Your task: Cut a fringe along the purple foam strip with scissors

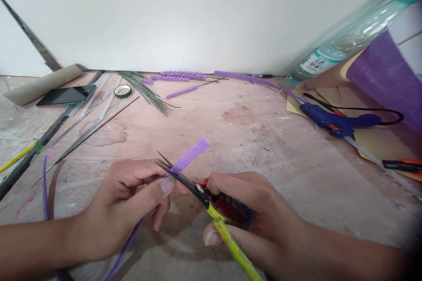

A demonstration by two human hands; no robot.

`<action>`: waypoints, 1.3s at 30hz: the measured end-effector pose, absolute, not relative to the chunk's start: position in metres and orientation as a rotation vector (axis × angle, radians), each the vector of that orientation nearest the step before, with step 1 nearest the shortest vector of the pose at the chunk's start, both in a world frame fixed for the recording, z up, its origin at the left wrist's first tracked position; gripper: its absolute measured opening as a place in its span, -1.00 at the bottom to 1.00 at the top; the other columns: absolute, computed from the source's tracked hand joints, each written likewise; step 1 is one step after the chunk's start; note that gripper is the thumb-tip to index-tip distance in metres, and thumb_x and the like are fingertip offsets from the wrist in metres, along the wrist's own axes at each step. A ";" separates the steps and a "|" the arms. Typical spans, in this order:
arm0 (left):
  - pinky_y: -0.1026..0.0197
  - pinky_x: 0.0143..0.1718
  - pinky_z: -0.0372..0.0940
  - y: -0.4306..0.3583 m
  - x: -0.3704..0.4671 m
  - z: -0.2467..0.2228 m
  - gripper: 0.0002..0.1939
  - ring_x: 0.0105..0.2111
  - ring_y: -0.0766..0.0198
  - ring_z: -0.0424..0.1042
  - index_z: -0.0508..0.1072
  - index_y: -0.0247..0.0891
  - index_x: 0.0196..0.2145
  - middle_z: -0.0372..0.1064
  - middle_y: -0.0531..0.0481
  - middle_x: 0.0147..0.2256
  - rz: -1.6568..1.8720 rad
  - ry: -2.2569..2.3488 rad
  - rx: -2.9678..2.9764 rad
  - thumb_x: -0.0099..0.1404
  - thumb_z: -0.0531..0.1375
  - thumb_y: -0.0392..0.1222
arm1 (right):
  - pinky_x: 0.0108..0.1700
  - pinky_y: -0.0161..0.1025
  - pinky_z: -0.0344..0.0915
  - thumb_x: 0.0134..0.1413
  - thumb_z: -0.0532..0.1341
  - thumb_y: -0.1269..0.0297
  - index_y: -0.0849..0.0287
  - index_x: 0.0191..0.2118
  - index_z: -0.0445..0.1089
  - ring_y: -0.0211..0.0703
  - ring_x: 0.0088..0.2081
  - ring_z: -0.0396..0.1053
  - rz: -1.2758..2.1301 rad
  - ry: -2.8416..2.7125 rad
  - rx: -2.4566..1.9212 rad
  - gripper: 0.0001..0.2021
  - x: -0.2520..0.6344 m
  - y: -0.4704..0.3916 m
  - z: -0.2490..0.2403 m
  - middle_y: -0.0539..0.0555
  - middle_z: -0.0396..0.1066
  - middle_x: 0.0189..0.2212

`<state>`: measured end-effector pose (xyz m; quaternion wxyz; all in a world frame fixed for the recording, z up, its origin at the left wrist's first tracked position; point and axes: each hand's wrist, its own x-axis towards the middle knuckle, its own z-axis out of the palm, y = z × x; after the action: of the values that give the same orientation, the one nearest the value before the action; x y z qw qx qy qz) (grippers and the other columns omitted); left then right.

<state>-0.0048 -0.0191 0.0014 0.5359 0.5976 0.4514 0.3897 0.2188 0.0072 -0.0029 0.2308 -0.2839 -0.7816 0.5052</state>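
My left hand (pixel 138 197) pinches a narrow purple strip (pixel 191 154) between thumb and fingers. The strip's flat end points up and to the right, past my fingertips. A long purple length hangs below the hand and loops off to the left. In my right hand (pixel 257 210) is a pair of scissors (pixel 187 183) with dark blades and yellow and red handles. The blades are slightly apart and lie across the strip, close to my left thumb tip. Part of the handles is hidden by my right fingers.
Purple beaded stems (pixel 180 76), green wires (pixel 147 92) and a green tape roll (pixel 122 91) lie at the back. A phone (pixel 67 95) and cardboard tube (pixel 46 83) are left. At right are a blue glue gun (pixel 339 119), a plastic bottle (pixel 343 48) and purple sheet (pixel 384 79).
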 end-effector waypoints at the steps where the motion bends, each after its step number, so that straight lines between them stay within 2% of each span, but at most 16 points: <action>1: 0.36 -0.58 0.12 -0.020 -0.005 0.001 -0.59 -0.66 0.42 0.26 0.40 -0.26 -0.64 0.33 0.09 -0.70 0.930 1.068 1.418 0.38 0.13 -0.23 | -0.54 -0.36 -0.07 0.15 0.34 0.23 0.15 -0.47 0.16 -0.38 -0.57 -0.06 1.402 -2.142 -0.774 -0.66 0.219 0.007 -0.003 -0.19 -0.01 -0.59; 9: 0.37 -0.55 0.16 -0.020 -0.005 -0.001 -0.71 -0.67 0.42 0.25 0.56 -0.25 -0.46 0.34 0.12 -0.71 0.947 1.044 1.254 0.39 0.17 -0.20 | -0.53 -0.37 -0.06 0.12 0.37 0.28 0.16 -0.51 0.14 -0.39 -0.56 -0.08 1.382 -2.112 -0.799 -0.63 0.219 0.009 -0.001 -0.18 -0.03 -0.59; 13: 0.39 -0.54 0.16 -0.020 -0.005 -0.002 -0.74 -0.67 0.45 0.24 0.61 -0.26 -0.39 0.36 0.13 -0.71 0.912 1.044 1.181 0.40 0.19 -0.17 | -0.54 -0.39 -0.04 0.17 0.34 0.25 0.16 -0.46 0.21 -0.38 -0.56 -0.03 1.597 -2.052 -0.775 -0.69 0.219 0.010 0.003 -0.18 -0.01 -0.59; 17: 0.40 -0.57 0.13 -0.021 -0.006 0.000 -0.76 -0.69 0.46 0.24 0.62 -0.28 -0.39 0.38 0.11 -0.72 0.859 1.009 1.140 0.38 0.23 -0.15 | -0.48 -0.36 0.00 0.26 0.26 0.22 0.17 -0.31 0.33 -0.33 -0.49 0.01 1.751 -2.011 -0.755 -0.83 0.220 0.011 0.004 -0.14 0.06 -0.52; 20: 0.40 -0.59 0.12 -0.020 -0.006 0.001 -0.75 -0.70 0.45 0.25 0.64 -0.29 -0.36 0.38 0.10 -0.73 0.849 0.990 1.088 0.39 0.21 -0.16 | -0.41 -0.32 0.05 0.29 0.23 0.18 0.18 -0.22 0.38 -0.30 -0.44 0.07 1.796 -2.021 -0.717 -0.84 0.220 0.013 0.004 -0.10 0.15 -0.45; 27: 0.40 -0.60 0.10 -0.020 -0.007 -0.002 -0.76 -0.71 0.45 0.28 0.64 -0.29 -0.39 0.40 0.07 -0.71 0.855 0.959 0.991 0.36 0.23 -0.15 | -0.41 -0.30 0.02 0.27 0.25 0.16 0.18 -0.21 0.41 -0.29 -0.44 0.06 1.823 -1.995 -0.710 -0.82 0.220 0.014 0.004 -0.11 0.10 -0.47; 35: 0.39 -0.58 0.11 -0.020 -0.006 0.000 -0.76 -0.72 0.45 0.34 0.64 -0.27 -0.40 0.43 0.07 -0.69 0.828 0.946 0.975 0.36 0.23 -0.18 | -0.42 -0.33 0.02 0.30 0.23 0.22 0.17 -0.21 0.37 -0.31 -0.45 0.03 1.835 -2.000 -0.660 -0.87 0.219 0.014 0.003 -0.11 0.14 -0.45; 39: 0.38 -0.58 0.10 -0.021 -0.006 -0.001 -0.76 -0.71 0.43 0.34 0.63 -0.27 -0.39 0.44 0.07 -0.69 0.822 0.947 0.966 0.37 0.22 -0.16 | -0.42 -0.32 0.03 0.30 0.22 0.19 0.19 -0.21 0.38 -0.31 -0.45 0.05 1.806 -2.032 -0.697 -0.84 0.220 0.013 0.003 -0.11 0.14 -0.46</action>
<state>-0.0058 -0.0207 -0.0012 0.7028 0.4340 0.4258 0.3694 0.2198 0.0135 0.0026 0.1667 -0.2449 -0.7139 0.6345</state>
